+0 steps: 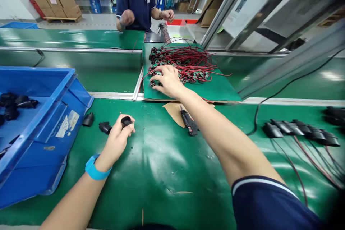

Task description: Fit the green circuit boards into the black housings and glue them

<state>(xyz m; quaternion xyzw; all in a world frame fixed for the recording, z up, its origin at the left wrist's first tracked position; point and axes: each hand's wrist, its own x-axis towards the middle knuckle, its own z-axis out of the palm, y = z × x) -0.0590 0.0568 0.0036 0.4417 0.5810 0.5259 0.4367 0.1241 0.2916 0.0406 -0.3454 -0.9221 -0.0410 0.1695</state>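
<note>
My left hand (pixel 118 136), with a blue band at the wrist, holds a black cylindrical housing (pixel 126 121) with its hollow end up. My right hand (pixel 168 81) reaches over a raised green board (pixel 223 91). Its thumb and fingers curl around a small round part (pixel 153 83) at the near left edge of a pile of such parts with red wires (pixel 185 57). Two more black housings (pixel 88 119) lie between the blue bin and my left hand. Below my right forearm a black hand tool (pixel 188 122) rests partly on brown paper (pixel 174 112).
A blue bin (pixel 40 122) with black parts stands at the left. At the right, several black housings (pixel 302 129) with wires lie in a row near a black cable (pixel 269 97). A slanted metal post (pixel 226 7) rises behind. Across the bench stands a person (pixel 137 0).
</note>
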